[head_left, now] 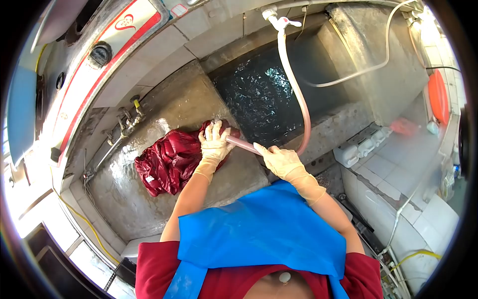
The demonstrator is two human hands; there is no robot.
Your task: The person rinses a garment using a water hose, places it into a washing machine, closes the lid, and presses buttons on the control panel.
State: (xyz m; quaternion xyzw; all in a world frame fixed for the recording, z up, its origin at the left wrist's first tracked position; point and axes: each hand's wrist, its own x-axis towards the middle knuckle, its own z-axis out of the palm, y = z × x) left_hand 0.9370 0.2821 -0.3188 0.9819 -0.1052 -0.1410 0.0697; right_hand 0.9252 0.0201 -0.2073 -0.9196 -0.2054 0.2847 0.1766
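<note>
A wet dark-red garment [172, 158] lies bunched on the concrete slab. My left hand [214, 143], in a pale rubber glove, rests on the garment's right part with its fingers spread. My right hand [281, 160], gloved too, is closed around a pinkish hose [304, 119] near its end. The hose's mouth points left and lies beside my left hand, over the garment's right edge. From there the hose loops up to a white tap [281, 22] on the tiled wall.
Behind the slab [224, 187] is a sunken basin [259, 97] of dark water. A thin clear hose [376, 67] hangs over it. White plastic containers [356, 149] and a red basin [438, 97] stand at the right. Metal valves [130, 119] stick out at the left wall.
</note>
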